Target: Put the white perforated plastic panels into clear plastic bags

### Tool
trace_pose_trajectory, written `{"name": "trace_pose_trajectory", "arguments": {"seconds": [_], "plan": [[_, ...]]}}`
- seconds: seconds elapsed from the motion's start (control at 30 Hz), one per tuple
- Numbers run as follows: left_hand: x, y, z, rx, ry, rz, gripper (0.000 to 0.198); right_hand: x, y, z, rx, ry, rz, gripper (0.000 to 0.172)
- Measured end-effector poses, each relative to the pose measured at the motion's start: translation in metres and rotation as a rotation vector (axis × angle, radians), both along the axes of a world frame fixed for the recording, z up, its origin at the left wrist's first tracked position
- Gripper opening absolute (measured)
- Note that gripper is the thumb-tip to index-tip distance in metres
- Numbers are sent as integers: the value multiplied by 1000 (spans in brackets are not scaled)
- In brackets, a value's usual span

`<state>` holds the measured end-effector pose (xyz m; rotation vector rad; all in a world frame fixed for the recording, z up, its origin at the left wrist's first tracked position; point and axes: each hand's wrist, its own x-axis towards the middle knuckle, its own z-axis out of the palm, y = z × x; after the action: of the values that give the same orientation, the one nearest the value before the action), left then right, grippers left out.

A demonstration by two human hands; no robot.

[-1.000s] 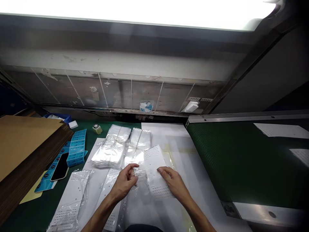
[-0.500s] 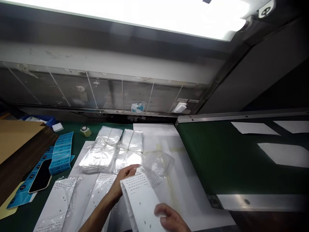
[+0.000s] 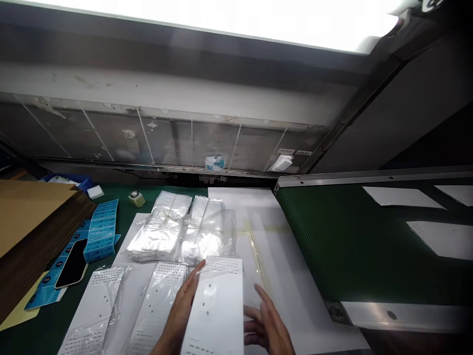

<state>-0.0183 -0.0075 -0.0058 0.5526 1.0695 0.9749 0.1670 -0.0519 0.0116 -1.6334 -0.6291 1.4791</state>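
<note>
White card (image 3: 219,308) straightens | left hand (image 3: 180,310) grips its edge | right hand (image 3: 272,323) half-open alongside, contact unclear | top apparently entering clear bag (image 3: 229,229) just ahead of both hands

A bright lamp (image 3: 207,19) spans the top — scuffed pale panel (image 3: 166,91) beneath; green desk (image 3: 120,193) lower left, conveyor (image 3: 351,246) right.

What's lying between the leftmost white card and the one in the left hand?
In the head view: another white card in clear plastic, then the left hand itself, at the held card's edge.
</note>
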Motion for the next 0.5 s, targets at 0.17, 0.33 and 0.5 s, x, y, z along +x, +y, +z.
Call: {"name": "trace_pose_trajectory", "arguments": {"seconds": [0.17,0.33,0.5], "plan": [[-12,-21,-17,-21,37,-88,50,16,11,-12,143,-291,205,48],[-7,-35,-19,-49,48,-87,51,11,18,-11,126,-277,269,34],[-6,-41,-21,-68,97,-97,52,13,15,-9,143,-444,437,29]]}}
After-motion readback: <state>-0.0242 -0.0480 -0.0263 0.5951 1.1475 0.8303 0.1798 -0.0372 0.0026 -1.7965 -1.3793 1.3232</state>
